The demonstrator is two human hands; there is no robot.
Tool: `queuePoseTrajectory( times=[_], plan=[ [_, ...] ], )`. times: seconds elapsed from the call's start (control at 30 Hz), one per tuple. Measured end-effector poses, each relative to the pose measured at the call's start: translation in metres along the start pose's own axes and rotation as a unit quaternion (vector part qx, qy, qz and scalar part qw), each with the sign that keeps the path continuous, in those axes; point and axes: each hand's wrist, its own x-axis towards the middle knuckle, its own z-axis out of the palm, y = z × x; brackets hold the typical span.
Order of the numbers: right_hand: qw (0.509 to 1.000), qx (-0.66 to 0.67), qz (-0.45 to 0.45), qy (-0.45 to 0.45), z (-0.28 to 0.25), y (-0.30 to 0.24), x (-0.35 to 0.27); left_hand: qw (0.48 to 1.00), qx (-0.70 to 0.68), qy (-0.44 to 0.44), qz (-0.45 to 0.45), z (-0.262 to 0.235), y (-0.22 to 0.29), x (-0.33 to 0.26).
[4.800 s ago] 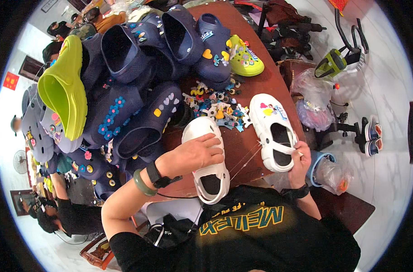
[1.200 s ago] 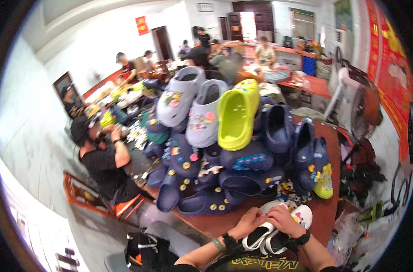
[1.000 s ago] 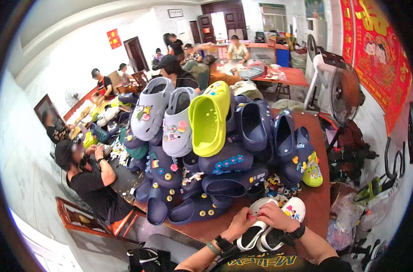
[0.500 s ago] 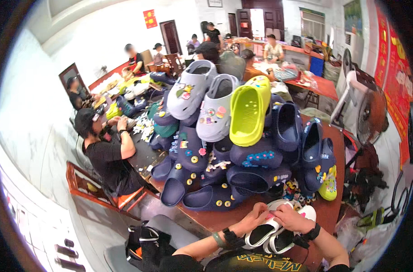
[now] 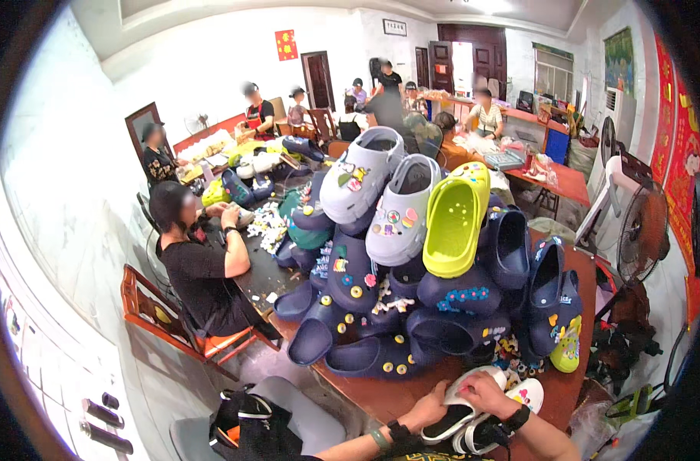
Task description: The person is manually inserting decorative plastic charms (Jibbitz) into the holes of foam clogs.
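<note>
A pair of white clogs with dark insides lies on the table before me. My left hand (image 5: 433, 406) grips the side of the left white clog (image 5: 450, 427), thumb near its top. My right hand (image 5: 486, 394) is closed over that clog's upper, its fingertips pinching a small pink piece (image 5: 465, 390) whose kind I cannot make out. Beside it, the right white clog (image 5: 528, 393) shows colourful shoe charms on its toe. Just beyond the hands lies a heap of small loose shoe charms (image 5: 513, 355).
A tall pile of navy clogs (image 5: 365, 355), with lilac clogs (image 5: 400, 219) and a lime clog (image 5: 455, 223) on top, covers much of the brown table (image 5: 338, 388). A co-worker (image 5: 200, 246) sits at left. A fan (image 5: 642, 234) stands at right; a black bag (image 5: 250, 422) is lower left.
The view has shifted, so the pile and my hands appear lower and further right. My right hand has turned, and more of the right clog's charms now show.
</note>
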Motion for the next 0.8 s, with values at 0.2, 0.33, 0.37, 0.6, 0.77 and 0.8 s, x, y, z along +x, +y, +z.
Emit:
queuePoseTrajectory(
  times=[0.2,0.33,0.37,0.6,0.77,0.8],
  plan=[
    [0.983,0.075,0.059,0.155,0.028,0.006,-0.01,1.0,0.005,-0.013,0.026,0.005,-0.015,0.008],
    [0.959,0.209,0.084,0.174,0.019,-0.022,-0.015,0.999,0.015,-0.027,0.032,-0.006,0.003,0.001],
    [0.955,0.217,0.095,0.18,0.014,-0.028,-0.016,0.999,0.016,-0.028,0.032,-0.004,0.0,0.0],
    [0.953,0.092,0.098,0.271,-0.027,0.023,-0.02,0.999,-0.006,-0.009,0.039,0.008,-0.015,0.001],
    [0.983,-0.014,-0.04,0.179,-0.028,0.028,-0.024,0.998,-0.018,-0.006,0.053,0.003,-0.009,0.003],
    [0.986,-0.007,-0.085,0.146,-0.031,0.016,-0.02,0.999,-0.018,0.005,0.049,-0.004,0.002,0.001]
  ],
)
